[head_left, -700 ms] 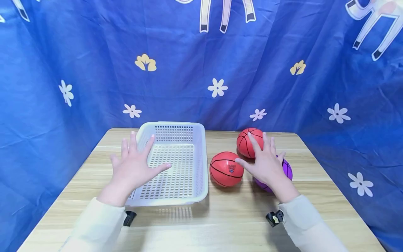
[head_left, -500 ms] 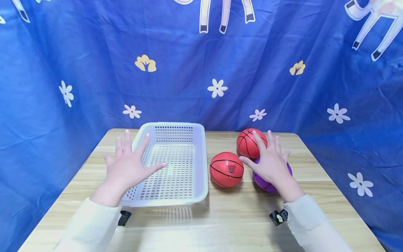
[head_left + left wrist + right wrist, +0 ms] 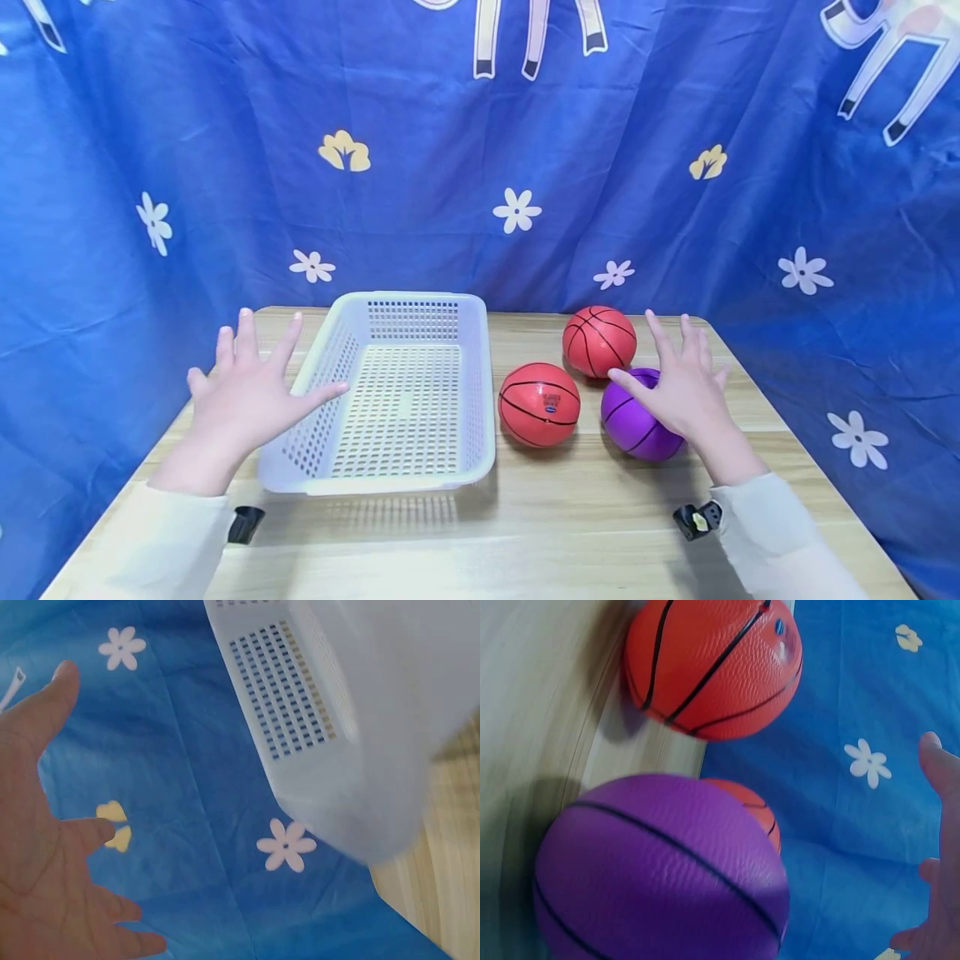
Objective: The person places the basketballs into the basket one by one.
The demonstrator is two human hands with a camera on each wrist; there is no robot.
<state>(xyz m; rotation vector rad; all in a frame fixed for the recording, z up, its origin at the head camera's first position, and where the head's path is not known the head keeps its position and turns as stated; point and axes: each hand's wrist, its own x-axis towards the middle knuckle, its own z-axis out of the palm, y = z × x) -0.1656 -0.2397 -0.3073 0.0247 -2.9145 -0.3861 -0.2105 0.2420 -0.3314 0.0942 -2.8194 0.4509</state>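
My left hand [image 3: 243, 400] is raised with fingers spread, left of a white plastic basket [image 3: 489, 400] whose wall has a grid of holes. Its thumb overlaps the basket's left side in the head view. My right hand [image 3: 682, 387], fingers spread and holding nothing, hovers by a purple toy basketball [image 3: 637, 421], its thumb overlapping the ball in the head view. Left of that lies a red toy basketball [image 3: 538, 406] with black lines, and behind it another red basketball [image 3: 598, 340]. In the right wrist view the purple ball [image 3: 660, 870] fills the foreground, apart from the fingers [image 3: 939, 761].
The wooden table [image 3: 510, 542] carries the basket on the left and the balls on the right. A blue curtain [image 3: 420, 208] with white flowers hangs close behind and along both sides. Each wrist wears a small black camera [image 3: 246, 525].
Both hands have moved apart, the left hand leftward off the basket and the right hand rightward, uncovering more of the purple ball. Basket and balls have stayed in place.
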